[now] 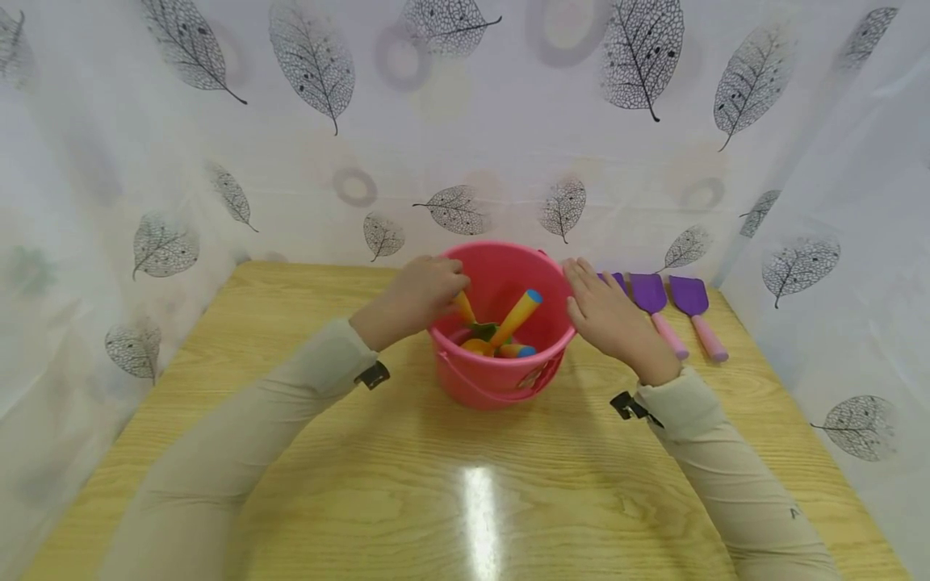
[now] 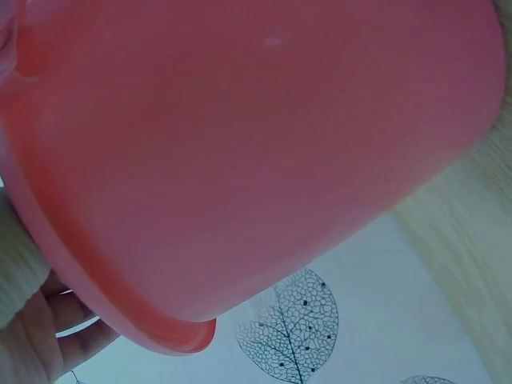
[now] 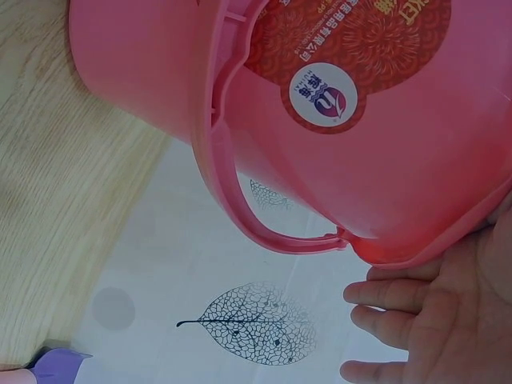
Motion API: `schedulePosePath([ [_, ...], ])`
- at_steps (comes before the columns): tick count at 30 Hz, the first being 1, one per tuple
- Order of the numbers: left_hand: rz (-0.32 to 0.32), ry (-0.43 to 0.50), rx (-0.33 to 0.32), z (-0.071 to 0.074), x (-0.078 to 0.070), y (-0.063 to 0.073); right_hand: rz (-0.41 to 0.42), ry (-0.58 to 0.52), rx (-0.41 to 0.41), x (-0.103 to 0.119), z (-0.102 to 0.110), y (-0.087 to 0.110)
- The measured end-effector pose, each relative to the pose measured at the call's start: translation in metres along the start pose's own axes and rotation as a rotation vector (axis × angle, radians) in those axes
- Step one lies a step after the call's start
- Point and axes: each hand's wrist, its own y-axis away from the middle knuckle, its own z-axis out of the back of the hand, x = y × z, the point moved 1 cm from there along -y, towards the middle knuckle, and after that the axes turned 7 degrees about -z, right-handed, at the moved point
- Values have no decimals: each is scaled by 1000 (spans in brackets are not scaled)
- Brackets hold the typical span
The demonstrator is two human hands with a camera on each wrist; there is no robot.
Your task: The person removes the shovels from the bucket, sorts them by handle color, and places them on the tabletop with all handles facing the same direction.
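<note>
A pink bucket (image 1: 465, 375) stands upright on the table, with several toy tools inside. My left hand (image 1: 421, 294) is over its left rim, fingers curled at the top of a yellow handle (image 1: 463, 307) that slopes down to a green part (image 1: 483, 330). The handle's upper end is hidden by the fingers. Straight fingers of my right hand (image 1: 606, 319) rest against the right rim, and the right wrist view shows them spread beside it. Also in the bucket are a yellow handle with a blue end (image 1: 519, 315) and a shorter blue-ended handle (image 1: 514, 351).
Purple toy shovels with pink handles lie right of the bucket, among them one near the table's right edge (image 1: 697, 319). The bucket's pink bail (image 3: 232, 200) hangs down its outside. A leaf-patterned curtain (image 1: 465, 121) surrounds the wooden table (image 1: 349, 484).
</note>
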Motion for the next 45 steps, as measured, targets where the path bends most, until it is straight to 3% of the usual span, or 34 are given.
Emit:
schedulePosePath([
  [8,-20,6,-60,-1,-1,2,9,7,-16,0,-1,-1],
  [17,-99,-2,-142,0,-1,4,10,7,-13,0,-1,-1],
  [35,-198,-105,-44,15,-6,2,11,7,-26,0,-1,-1],
  [45,-199,-153,-56,28,-10,8,14,3,-32,-1,-1,-2],
])
